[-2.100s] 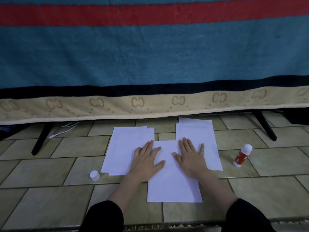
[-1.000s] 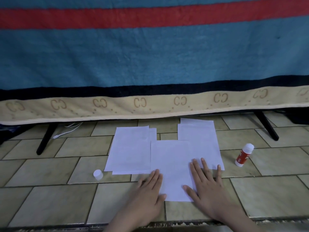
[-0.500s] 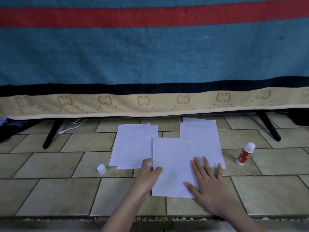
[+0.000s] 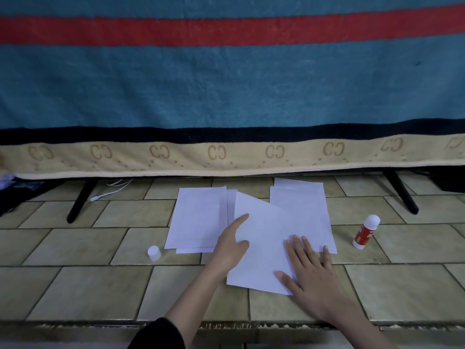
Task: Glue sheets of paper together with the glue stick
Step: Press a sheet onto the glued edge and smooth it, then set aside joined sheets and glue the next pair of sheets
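Note:
A white middle sheet (image 4: 261,238) lies tilted on the tiled floor, its left edge raised. My left hand (image 4: 230,244) grips that left edge, thumb on top and fingers under it. My right hand (image 4: 308,267) lies flat with spread fingers on the sheet's lower right corner. A left stack of paper (image 4: 198,217) and a right stack of paper (image 4: 305,207) lie flat behind it, partly covered by it. The red and white glue stick (image 4: 364,231) stands uncapped to the right. Its white cap (image 4: 154,252) sits on the floor to the left.
A striped blue, red and beige blanket (image 4: 226,96) hangs across the back over black legs (image 4: 80,200). A white cable (image 4: 113,188) lies under its left part. A floor ledge (image 4: 226,324) runs along the near edge.
My left hand went from flat beside the middle sheet to pinching its left edge and lifting it. The sheet has turned clockwise. My right hand stays pressed on its lower right.

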